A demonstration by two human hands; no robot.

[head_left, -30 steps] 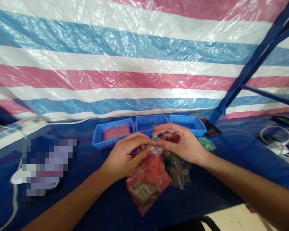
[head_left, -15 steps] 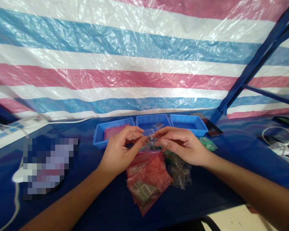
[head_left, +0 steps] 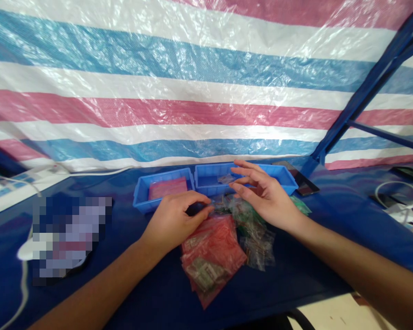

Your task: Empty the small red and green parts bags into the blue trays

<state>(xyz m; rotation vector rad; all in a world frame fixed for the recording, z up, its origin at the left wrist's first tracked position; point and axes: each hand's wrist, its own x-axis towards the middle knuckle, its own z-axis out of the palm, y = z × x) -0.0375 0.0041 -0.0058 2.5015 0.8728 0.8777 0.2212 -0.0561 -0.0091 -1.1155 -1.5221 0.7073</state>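
Note:
My left hand (head_left: 177, 217) is curled, its thumb and forefinger nearly meeting at the edge of some clear plastic bags (head_left: 223, 203); whatever lies between the fingertips is too small to make out. My right hand (head_left: 265, 195) is held above the pile with its fingers spread and nothing in them. Below the hands lies a stack of red plastic bags (head_left: 215, 250), with a greenish part showing through the front one. To its right are clear bags of thin metal pieces (head_left: 259, 247). A small clear packet (head_left: 226, 178) rests in the middle blue bin (head_left: 206, 184).
The left blue bin (head_left: 144, 204) holds red bags (head_left: 168, 188); the right bin (head_left: 289, 181) is partly behind my right hand. Green packets (head_left: 301, 205) and a dark phone-like slab (head_left: 304, 182) lie to the right. A white cable (head_left: 25, 284) runs along the left.
My hands have come apart. The right one has lifted up and right, its fingers opening; the left has stayed nearly in place. The clear bag between them is no longer held up.

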